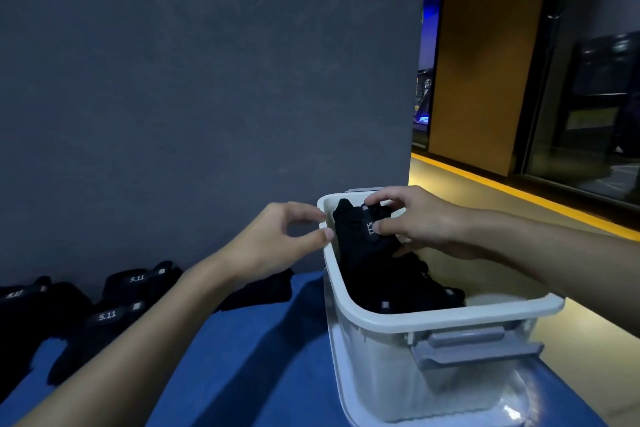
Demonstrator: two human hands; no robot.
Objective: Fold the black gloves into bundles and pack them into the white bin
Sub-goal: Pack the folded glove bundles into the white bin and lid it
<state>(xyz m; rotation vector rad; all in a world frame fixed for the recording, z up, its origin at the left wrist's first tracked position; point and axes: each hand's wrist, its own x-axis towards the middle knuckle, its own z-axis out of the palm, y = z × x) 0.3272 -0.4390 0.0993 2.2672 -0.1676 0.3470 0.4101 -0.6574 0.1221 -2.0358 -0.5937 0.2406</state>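
Your right hand [426,222] has its thumb and fingers curled round a glove bundle [360,236], a black wad with white lettering on it, held up over the far end of the white bin [433,317], partly above the rim. Your left hand [277,243] reaches in from the left with the fingers loosely bent, thumb and index tips right at the bin's far-left rim, but honestly can't tell if it's actually pinching the rim or just touching it. Both forearms come in from the near side, bare. More black packed gloves [391,288] already lie in the bin under the bundle. The bin sits at the right end of a blue table [242,357], with a grey latch [474,347] on its near wall. Off to the left on the table you've got loose gloves [114,308] marked 5.11, lying flat, well apart from the bin. Behind it all is a dark grey wall [207,80]; to the right, a brown panel [485,45], a glass pane [595,97] and a yellow stripe [519,194] along the floor. Lighting's pretty dim.
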